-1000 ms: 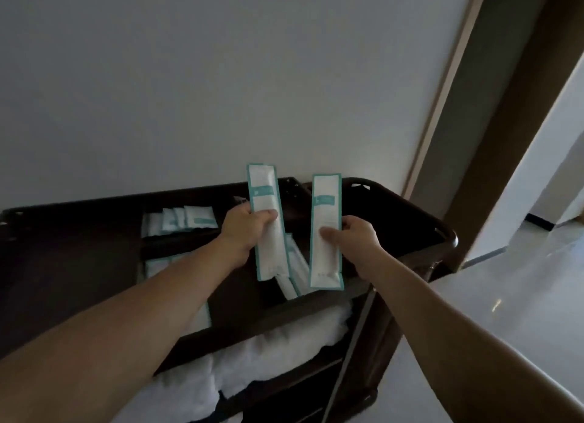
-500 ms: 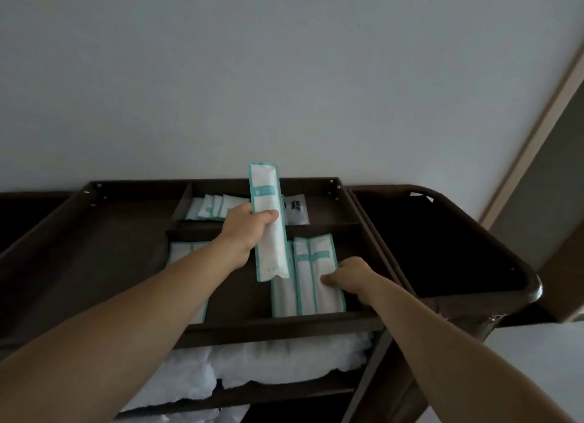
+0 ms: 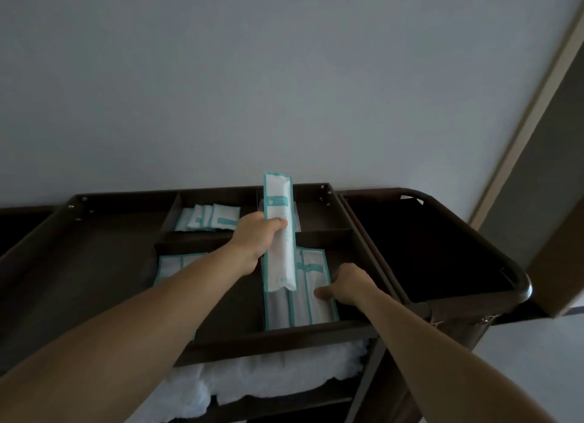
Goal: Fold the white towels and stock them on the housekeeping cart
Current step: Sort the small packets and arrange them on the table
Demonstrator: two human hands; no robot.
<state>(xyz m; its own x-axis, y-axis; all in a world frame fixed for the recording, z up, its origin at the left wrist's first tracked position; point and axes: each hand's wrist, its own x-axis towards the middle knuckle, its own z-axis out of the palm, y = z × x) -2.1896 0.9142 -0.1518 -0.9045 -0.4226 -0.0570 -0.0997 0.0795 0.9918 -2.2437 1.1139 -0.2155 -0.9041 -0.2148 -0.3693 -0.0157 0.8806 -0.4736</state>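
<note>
- Biggest shift is just your head: the housekeeping cart point(image 3: 278, 335) sits squarer in view than a second ago, and the doorway has slid off to the right.
- The white towels point(image 3: 271, 375) haven't budged. They're already on the shelf right under the top tray's front edge, so my guess is the towel part is mostly done and you're on amenities now.
- The flat packets point(image 3: 300, 305) in the tray's front-right compartment gained one. The packet your right hand point(image 3: 347, 285) held upright a second ago now lies at the right end of that row.
- That hand is still down on it by the compartment's near-right corner, thumb lying on top. Its fingers are tucked out of sight, so I can't tell whether you're pinching the edge or only pressing it flat.
- Your left hand point(image 3: 256, 242) still grips the long packet point(image 3: 279, 233) upright above the middle divider, fingers wrapped round it. Probably next into the row.
- Hard to see: the dark bag point(image 3: 426, 249) at the cart's right end is black inside.
- Your left forearm covers most of the packets point(image 3: 170, 264) in the front-left compartment.
- The print on the small sachets point(image 3: 208, 217) along the tray's back edge is unreadable, and the raised packet hides something pale behind it.
</note>
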